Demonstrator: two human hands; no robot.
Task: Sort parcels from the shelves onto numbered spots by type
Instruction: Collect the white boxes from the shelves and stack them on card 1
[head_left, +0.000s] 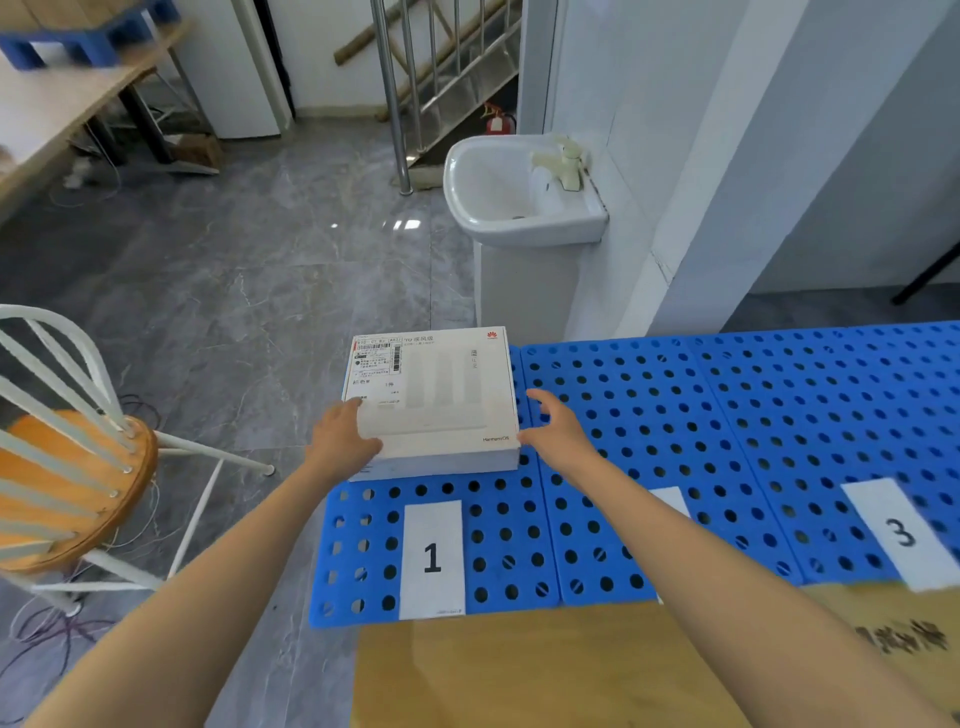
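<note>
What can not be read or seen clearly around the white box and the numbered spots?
All in the head view:
The number on the middle label: covered by the right forearm.
The shipping label on the white box: print too small to read.
The dark print on the cardboard: blurred.
Whether the left hand grips the box or only rests on it: its fingers are not clear enough.
</note>
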